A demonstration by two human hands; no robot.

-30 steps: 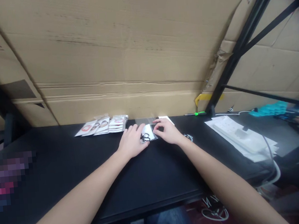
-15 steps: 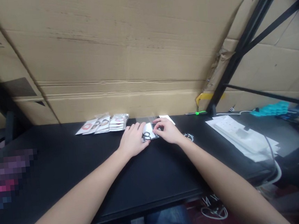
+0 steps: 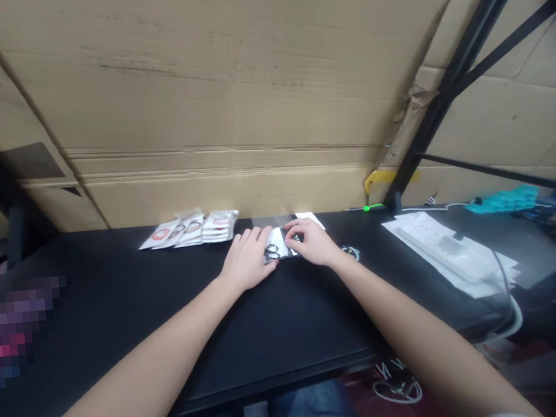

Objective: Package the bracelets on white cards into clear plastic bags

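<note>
A small clear plastic bag (image 3: 274, 242) lies on the black table, a white card and a dark beaded loop (image 3: 272, 252) showing in it. My left hand (image 3: 247, 258) grips the bag's left side, thumb at its near edge and fingers over the top. At the other side my right hand (image 3: 310, 239) is closed in a pinch, thumb and forefinger together on the bag's right part. Just behind the right hand lies a white card (image 3: 309, 219). Clear plastic (image 3: 272, 221) also shows beyond the bag, between my hands.
Packets of bracelets on white cards (image 3: 189, 229) lie back left. Right of my hands are a coiled cable (image 3: 350, 252), a green-handled screwdriver (image 3: 372, 207) and papers under a white power strip (image 3: 440, 246). Cardboard (image 3: 227, 76) walls the back. A blurred patch covers the left.
My hands stay almost in place on the bag. The right thumb and forefinger shift slightly at its right side, and the view tilts a little.
</note>
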